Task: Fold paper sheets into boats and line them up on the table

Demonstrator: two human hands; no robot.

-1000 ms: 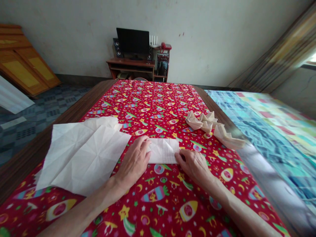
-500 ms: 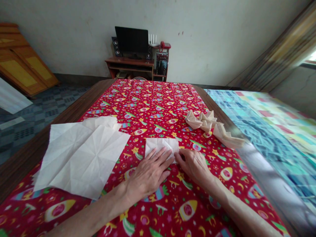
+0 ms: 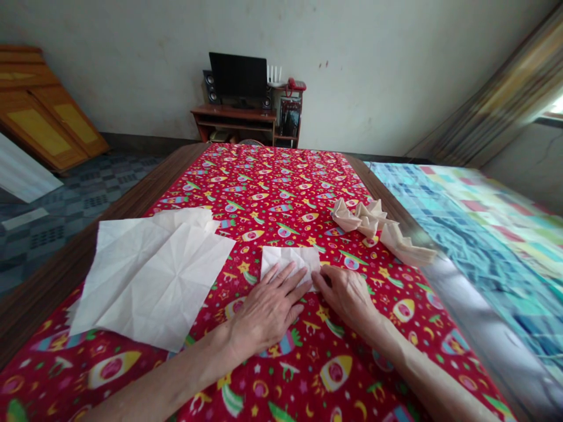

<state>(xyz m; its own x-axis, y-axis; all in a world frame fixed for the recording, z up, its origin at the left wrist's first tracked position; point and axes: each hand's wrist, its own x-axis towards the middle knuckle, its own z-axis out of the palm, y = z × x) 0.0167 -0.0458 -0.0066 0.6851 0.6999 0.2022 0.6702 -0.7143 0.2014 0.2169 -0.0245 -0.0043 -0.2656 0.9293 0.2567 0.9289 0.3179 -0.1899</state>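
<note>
A small folded sheet of white paper (image 3: 290, 256) lies on the red patterned cloth in front of me. My left hand (image 3: 275, 302) rests flat on its lower part, fingers stretched and slightly spread. At the paper's right edge, my right hand (image 3: 345, 293) has its fingers curled, with thumb and forefinger closed on the lower right corner. The hands hide the paper's lower edge. To the left is a loose pile of larger creased white sheets (image 3: 162, 281). Several folded pale paper pieces (image 3: 378, 225) stand in a row at the right.
The cloth (image 3: 281, 193) covers a brown table (image 3: 145, 190). A bed with blue and multicoloured covers (image 3: 440, 205) adjoins it on the right. Beyond the far end are a desk with a monitor (image 3: 238, 76) and a red telephone (image 3: 295, 86). A wooden cabinet (image 3: 48, 111) stands at left.
The head view has shifted slightly, so the background sits a little lower and further right. Both hands keep nearly the same place on the folded paper.
</note>
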